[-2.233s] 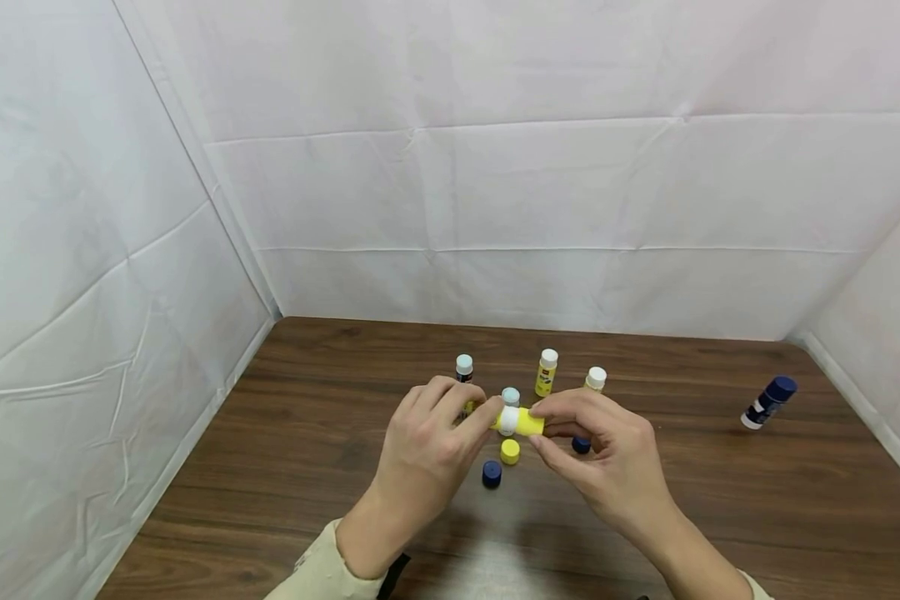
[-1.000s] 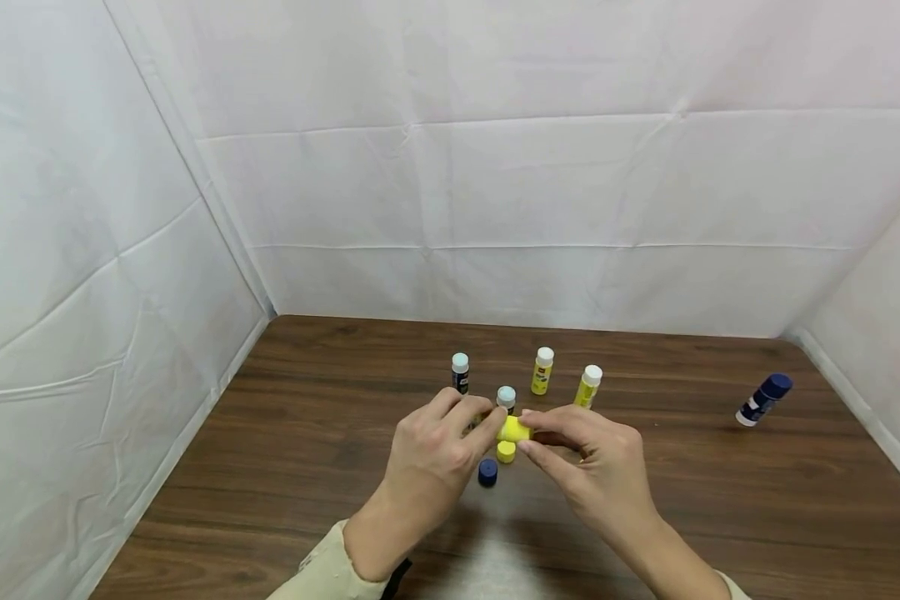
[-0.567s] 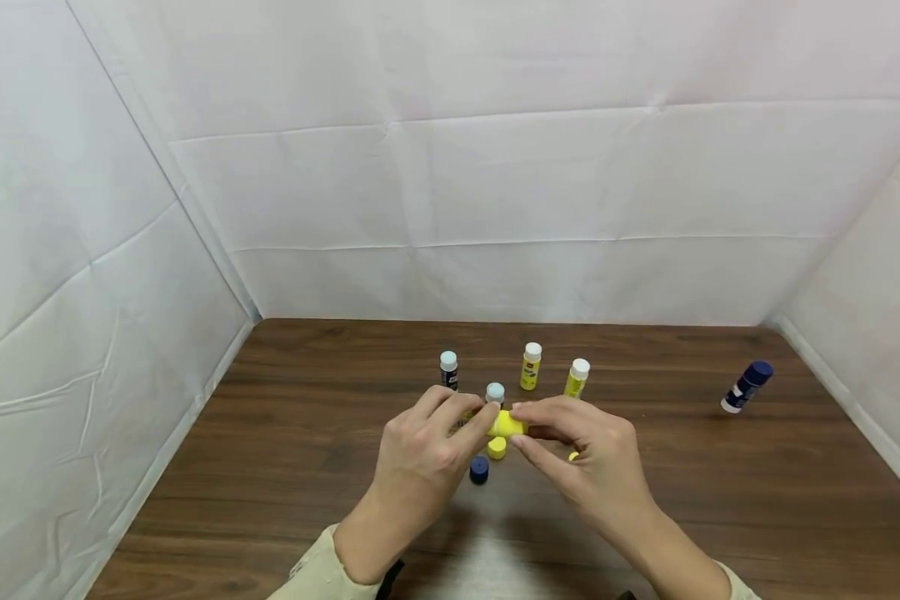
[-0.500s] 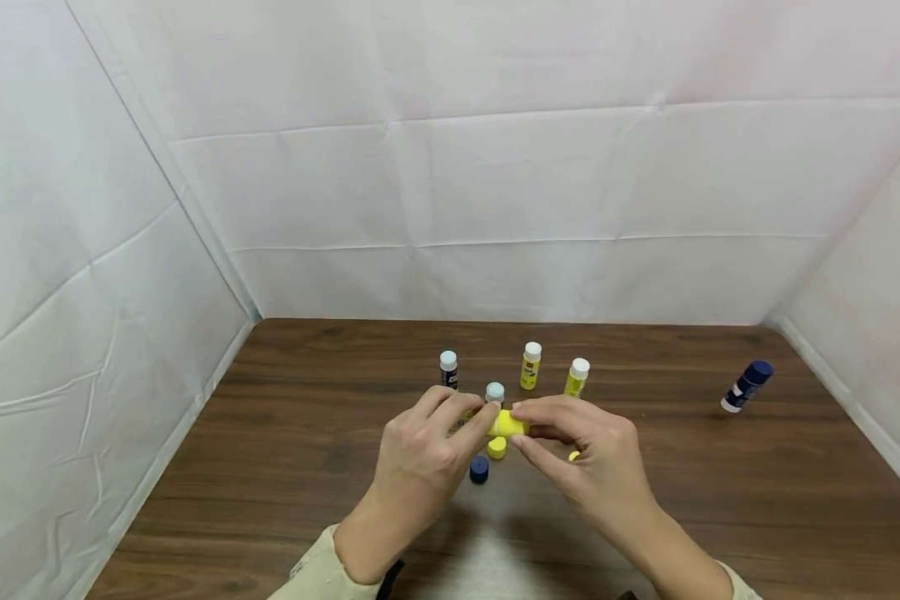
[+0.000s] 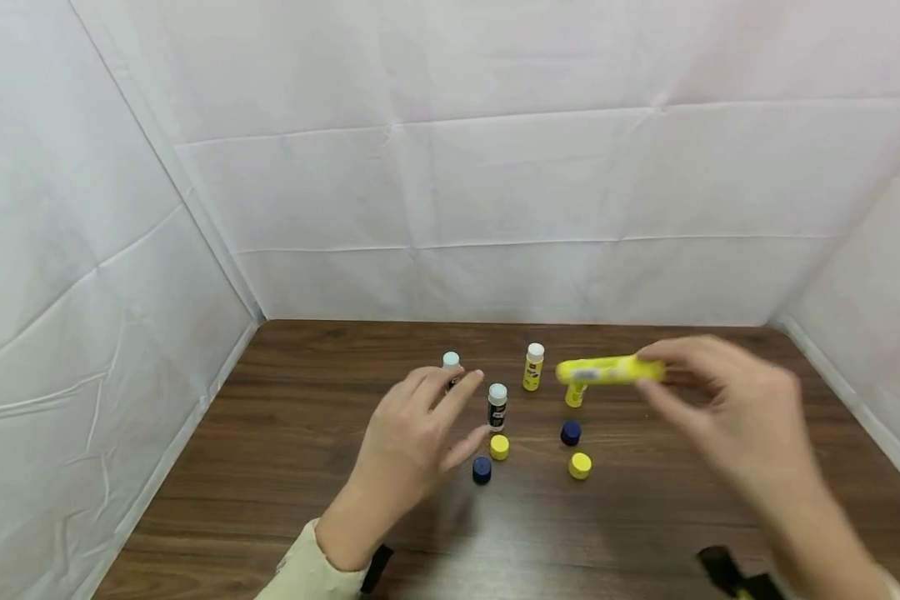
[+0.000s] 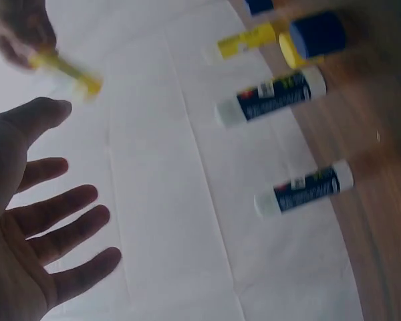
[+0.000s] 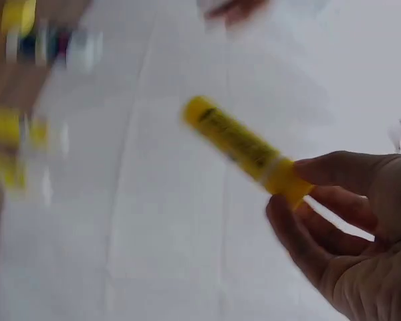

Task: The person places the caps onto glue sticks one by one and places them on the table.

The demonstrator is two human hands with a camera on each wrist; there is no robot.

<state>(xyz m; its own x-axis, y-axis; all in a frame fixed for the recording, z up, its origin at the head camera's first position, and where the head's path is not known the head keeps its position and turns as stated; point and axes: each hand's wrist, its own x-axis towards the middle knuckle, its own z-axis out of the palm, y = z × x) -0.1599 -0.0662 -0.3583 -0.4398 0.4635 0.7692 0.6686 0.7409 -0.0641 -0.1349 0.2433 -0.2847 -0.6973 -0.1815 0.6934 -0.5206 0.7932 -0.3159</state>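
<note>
A yellow glue stick (image 5: 607,370) is pinched by its right end between the thumb and fingers of my right hand (image 5: 750,417). It lies almost level above the table, pointing left. In the right wrist view the glue stick (image 7: 237,144) shows yellow at both ends, with a pale ring near the fingers. My left hand (image 5: 412,433) holds nothing; its fingers are spread, as the left wrist view shows. Beyond its fingers stand two dark glue sticks without caps, the nearer one (image 5: 497,408) upright and the farther one (image 5: 451,361) partly covered by the hand.
An uncapped yellow glue stick (image 5: 533,367) stands farther back; another (image 5: 574,395) is partly behind the held one. Loose caps sit in front: blue (image 5: 482,471), yellow (image 5: 499,447), another blue (image 5: 571,432) and another yellow (image 5: 581,466). White cloth walls (image 5: 525,283) border the wooden table.
Both hands held the yellow glue stick together earlier. The left has let go and its fingers have spread; the right has carried the stick up and to the right, covering the blue-capped glue stick.
</note>
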